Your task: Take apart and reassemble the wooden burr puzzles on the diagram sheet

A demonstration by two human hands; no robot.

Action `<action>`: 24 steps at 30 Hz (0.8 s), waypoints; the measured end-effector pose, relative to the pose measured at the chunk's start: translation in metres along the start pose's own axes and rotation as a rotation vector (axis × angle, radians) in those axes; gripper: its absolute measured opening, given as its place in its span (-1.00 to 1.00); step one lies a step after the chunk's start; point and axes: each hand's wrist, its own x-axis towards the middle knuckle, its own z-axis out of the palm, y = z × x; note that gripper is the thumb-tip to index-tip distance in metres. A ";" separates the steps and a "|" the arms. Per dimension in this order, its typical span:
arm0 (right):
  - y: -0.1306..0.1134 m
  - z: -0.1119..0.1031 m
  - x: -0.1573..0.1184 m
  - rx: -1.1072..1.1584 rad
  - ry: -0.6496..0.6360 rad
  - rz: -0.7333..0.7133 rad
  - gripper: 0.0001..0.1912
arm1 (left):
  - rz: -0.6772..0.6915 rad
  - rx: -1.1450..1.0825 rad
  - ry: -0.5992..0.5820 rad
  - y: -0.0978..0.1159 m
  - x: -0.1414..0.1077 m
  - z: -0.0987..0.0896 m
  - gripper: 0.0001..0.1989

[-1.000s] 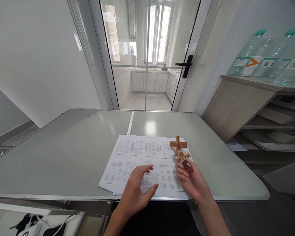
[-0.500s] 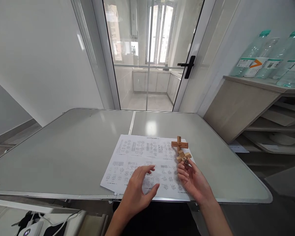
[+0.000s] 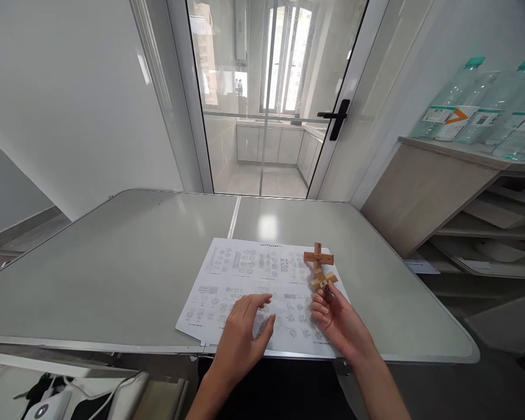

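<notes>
My right hand (image 3: 339, 318) pinches a light wooden interlocking burr puzzle (image 3: 322, 279) between thumb and fingers, over the right side of the printed sheet. Just beyond it sits a darker, reddish-brown wooden burr puzzle (image 3: 318, 256), near the sheet's upper right corner. The two puzzles overlap in view, so I cannot tell whether they touch. Over the lower middle of the paper sheet (image 3: 245, 286), my left hand (image 3: 244, 332) is empty, with thumb and fingers apart. Small printed diagrams cover the sheet, partly hidden by both hands.
The sheet lies on a pale grey table (image 3: 114, 274) with a metal edge and a seam. Beyond stands a glass door (image 3: 284, 134) with a black handle (image 3: 339, 118). To the right, plastic bottles (image 3: 485, 105) stand on a wooden shelf unit (image 3: 437, 186). Cables (image 3: 118, 391) lie lower left.
My left hand's thumb has come slightly nearer the fingers. My right hand keeps its pinch on the light puzzle, which appears slightly left. The whole view has shifted a little.
</notes>
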 end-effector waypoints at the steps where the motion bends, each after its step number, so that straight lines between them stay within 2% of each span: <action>1: 0.000 0.001 0.000 0.008 0.009 0.012 -0.72 | 0.001 0.001 -0.001 0.000 0.000 0.000 -0.68; 9: -0.003 0.009 0.005 0.122 0.003 0.063 -0.63 | 0.008 0.021 -0.014 -0.001 -0.001 0.001 -0.67; 13: -0.003 0.010 0.003 0.123 -0.023 0.080 -0.65 | 0.013 0.024 -0.011 -0.002 -0.001 0.002 -0.67; 18: -0.002 0.010 0.002 0.174 0.009 0.094 -0.67 | 0.013 0.033 -0.015 -0.004 -0.002 0.003 -0.66; 24: 0.003 0.012 -0.002 0.027 0.036 0.037 -0.66 | 0.009 0.036 -0.026 -0.005 -0.002 0.004 -0.68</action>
